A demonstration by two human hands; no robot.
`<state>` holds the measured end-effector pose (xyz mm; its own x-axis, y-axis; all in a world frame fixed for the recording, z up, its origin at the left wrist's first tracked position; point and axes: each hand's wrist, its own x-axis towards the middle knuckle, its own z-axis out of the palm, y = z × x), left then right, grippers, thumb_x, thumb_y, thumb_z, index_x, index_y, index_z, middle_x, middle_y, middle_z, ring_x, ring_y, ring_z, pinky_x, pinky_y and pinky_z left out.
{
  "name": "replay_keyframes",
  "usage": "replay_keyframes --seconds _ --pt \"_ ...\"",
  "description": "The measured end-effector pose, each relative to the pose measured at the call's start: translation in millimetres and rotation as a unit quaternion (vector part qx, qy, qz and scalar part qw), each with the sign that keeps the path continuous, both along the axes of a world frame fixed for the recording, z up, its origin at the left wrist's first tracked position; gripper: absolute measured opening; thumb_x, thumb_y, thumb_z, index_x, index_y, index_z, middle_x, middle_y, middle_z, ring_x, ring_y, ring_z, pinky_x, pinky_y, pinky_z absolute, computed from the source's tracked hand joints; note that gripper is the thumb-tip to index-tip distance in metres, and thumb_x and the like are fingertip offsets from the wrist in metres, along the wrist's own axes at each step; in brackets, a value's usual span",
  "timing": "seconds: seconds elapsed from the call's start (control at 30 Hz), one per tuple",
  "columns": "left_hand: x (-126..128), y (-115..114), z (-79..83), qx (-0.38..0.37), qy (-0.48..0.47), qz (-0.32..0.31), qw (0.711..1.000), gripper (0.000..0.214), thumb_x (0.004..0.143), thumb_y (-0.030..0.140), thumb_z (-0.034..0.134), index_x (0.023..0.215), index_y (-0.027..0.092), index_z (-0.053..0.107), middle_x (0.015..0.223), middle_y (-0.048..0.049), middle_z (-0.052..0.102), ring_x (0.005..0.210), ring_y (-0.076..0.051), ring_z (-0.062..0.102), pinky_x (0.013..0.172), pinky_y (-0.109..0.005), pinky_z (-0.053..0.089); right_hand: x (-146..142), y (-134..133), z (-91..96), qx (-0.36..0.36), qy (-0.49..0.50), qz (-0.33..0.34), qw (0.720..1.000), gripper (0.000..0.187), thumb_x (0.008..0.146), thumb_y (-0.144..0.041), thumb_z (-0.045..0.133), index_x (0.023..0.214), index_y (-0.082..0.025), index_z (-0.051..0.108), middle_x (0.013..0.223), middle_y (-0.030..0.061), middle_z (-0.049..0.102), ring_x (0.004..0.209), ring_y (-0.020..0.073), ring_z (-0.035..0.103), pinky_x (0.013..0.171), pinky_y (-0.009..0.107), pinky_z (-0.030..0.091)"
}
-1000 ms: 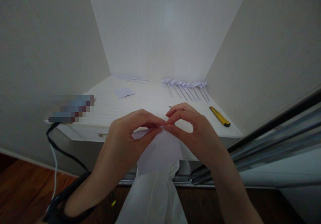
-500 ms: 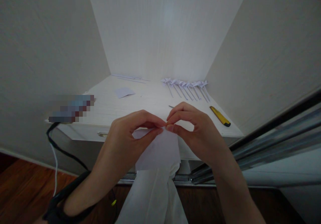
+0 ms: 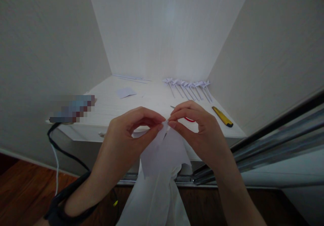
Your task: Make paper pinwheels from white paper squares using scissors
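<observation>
fingers of the left hand (image 3: 123, 139) pinch the white paper (image 3: 162, 155) by its top, in front of the bench (image 3: 108, 108); a dark gap (image 3: 165, 136) has just opened there, so that edge seems to be parting; the right hand's (image 3: 207, 132) fingers pinch its right side

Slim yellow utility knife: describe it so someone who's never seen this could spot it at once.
Find the white desktop, then its right edge beside the grey wall. There, just right of the bare right hand, lies the slim yellow utility knife with a black near end. Its yellow body sets it apart from the white paper pinwheels behind it.
</observation>
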<state>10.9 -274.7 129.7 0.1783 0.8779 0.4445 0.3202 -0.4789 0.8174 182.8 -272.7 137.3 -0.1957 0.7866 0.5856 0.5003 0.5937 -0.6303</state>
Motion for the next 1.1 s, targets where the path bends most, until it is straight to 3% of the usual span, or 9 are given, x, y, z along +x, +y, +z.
replay_keyframes --seconds 0.3,0.53,0.6,0.67,0.8,0.93,1.1 --pt "2 2 0.8 0.011 0.016 0.010 1.000 0.010 0.076 0.011 0.062 0.074 0.020 0.065 0.073 0.0039 0.069 0.069 -0.011 0.063 0.066 -0.020 0.050 -4 -4 -1.1 0.040 -0.015 -0.019 0.999 0.010 0.078 -0.009 0.066 0.077 -0.019 0.066 0.087 0.0009 0.062 0.088 0.0144 0.058 0.081 0.029 0.044" --pt "8 -7 -6.2 0.119 0.053 0.098 0.987 0.009 0.078 0.011 0.062 0.079 0.020 0.063 0.075 0.0030 0.066 0.073 -0.012 0.061 0.070 -0.024 0.047 -16 -14 0.0 0.069 0.022 -0.074 0.995 0.014 0.072 -0.005 0.067 0.068 -0.016 0.058 0.084 0.0021 0.057 0.084 0.0143 0.054 0.075 0.029 0.042" --pt "7 -8 -4.9 0.123 0.039 0.102 0.986 0.009 0.077 0.012 0.062 0.079 0.020 0.064 0.076 0.0027 0.067 0.074 -0.012 0.061 0.071 -0.023 0.048 -12 -14 3.0 0.066 0.037 -0.058 0.995 0.013 0.073 -0.007 0.068 0.069 -0.016 0.060 0.085 0.0023 0.059 0.085 0.0143 0.055 0.078 0.029 0.042" --pt "6 -7 -0.8 0.085 -0.002 0.070 0.994 0.011 0.075 0.009 0.063 0.075 0.020 0.064 0.073 0.0037 0.067 0.070 -0.010 0.061 0.068 -0.020 0.048 -3 -11 5.9 0.038 0.063 0.003 0.997 0.008 0.080 -0.013 0.066 0.073 -0.017 0.066 0.088 0.0024 0.062 0.089 0.0143 0.057 0.082 0.029 0.042" --pt "4 -2 6.6 -0.073 -0.126 -0.066 0.987 0.012 0.069 0.007 0.066 0.064 0.019 0.065 0.060 0.0047 0.064 0.054 -0.007 0.057 0.049 -0.014 0.044 21 5 5.2 -0.052 0.171 0.121 0.976 0.022 0.091 -0.024 0.055 0.075 -0.022 0.070 0.084 -0.0001 0.065 0.087 0.0135 0.059 0.082 0.028 0.043" --pt "6 3 3.9 -0.186 -0.217 -0.148 0.947 0.011 0.069 0.008 0.068 0.063 0.017 0.067 0.055 0.0049 0.060 0.049 -0.004 0.053 0.046 -0.010 0.041 21 14 -3.0 -0.122 0.238 0.195 0.944 0.007 0.081 -0.018 0.068 0.075 -0.021 0.070 0.078 -0.0024 0.063 0.079 0.0115 0.058 0.074 0.025 0.044" --pt "7 2 -1.6 -0.218 -0.271 -0.193 0.917 0.013 0.070 0.006 0.069 0.063 0.017 0.067 0.058 0.0044 0.061 0.052 -0.003 0.053 0.049 -0.009 0.043 5 10 -9.9 -0.116 0.227 0.265 0.930 0.006 0.075 -0.015 0.074 0.076 -0.020 0.070 0.079 -0.0024 0.062 0.079 0.0113 0.057 0.076 0.027 0.044"
